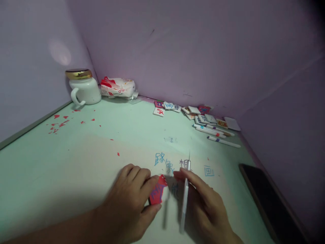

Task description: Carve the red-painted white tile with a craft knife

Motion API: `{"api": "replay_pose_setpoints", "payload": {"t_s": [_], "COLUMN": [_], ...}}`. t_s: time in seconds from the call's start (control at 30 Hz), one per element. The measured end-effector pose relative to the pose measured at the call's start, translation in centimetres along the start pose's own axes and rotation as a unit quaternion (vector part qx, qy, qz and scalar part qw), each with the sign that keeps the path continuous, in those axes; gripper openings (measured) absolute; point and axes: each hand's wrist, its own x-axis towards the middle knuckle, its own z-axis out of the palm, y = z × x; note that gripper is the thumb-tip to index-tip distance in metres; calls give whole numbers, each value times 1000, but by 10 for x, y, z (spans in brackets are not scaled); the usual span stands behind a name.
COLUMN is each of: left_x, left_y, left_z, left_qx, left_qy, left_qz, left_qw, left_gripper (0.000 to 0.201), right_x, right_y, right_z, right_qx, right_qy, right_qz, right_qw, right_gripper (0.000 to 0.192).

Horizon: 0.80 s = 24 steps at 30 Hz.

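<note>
My left hand (pixel 132 200) grips a small red-and-white tile (pixel 157 190) on the pale green table (pixel 83 162), fingers curled over its top and thumb under it. My right hand (pixel 205 203) holds a thin silver craft knife (pixel 186 186) upright like a pen, its point just right of the tile. Blue characters (pixel 165 162) are written on the tabletop beyond both hands.
A white mug with a gold lid (pixel 82 87) and a plastic packet (pixel 118 87) stand at the back left corner. Several small tiles (pixel 200 115) and marker pens (pixel 218 134) lie at the back right. Red scraps (pixel 59 122) dot the left side. A dark phone (pixel 269 200) lies at the right.
</note>
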Motion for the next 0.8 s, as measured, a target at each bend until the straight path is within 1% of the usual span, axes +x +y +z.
{"api": "replay_pose_setpoints", "payload": {"t_s": [0.07,0.13,0.17,0.23,0.27,0.3,0.37,0.47,0.53,0.6,0.7,0.8], "left_x": [-1,0,0,1,2,3,5,6,6,5,4,4], "left_y": [0,-1,-1,-1,-1,-1,0,1,2,2,1,0], "left_z": [1,2,2,3,2,2,0,-2,-2,0,1,0], "left_qx": [1,-2,-4,-3,-1,0,3,-2,-5,-3,13,34], "left_qy": [8,16,16,16,16,15,15,18,22,21,16,11], "left_qz": [-6,-13,-18,-26,-31,-34,-37,-31,-29,-30,-27,-11], "left_qw": [1000,1000,1000,1000,999,999,999,999,999,999,999,999], "left_gripper": [29,30,31,35,39,43,45,34,30,30,30,29], "right_x": [2,6,8,12,13,14,13,11,10,9,7,4], "right_y": [0,-4,-6,-11,-13,-15,-17,-17,-16,-14,-10,-6], "right_z": [-4,-9,-10,-12,-12,-12,-11,-13,-15,-16,-12,-5], "right_qx": [91,197,242,292,294,282,221,48,-76,-159,-192,-195], "right_qy": [-4,-1,-8,-23,-29,-32,-42,-78,-89,-92,-105,-92], "right_qz": [62,131,158,204,226,243,248,204,175,156,137,122], "right_qw": [994,972,957,934,928,928,942,975,978,971,966,969], "right_gripper": [39,24,20,17,16,14,12,18,20,20,20,20]}}
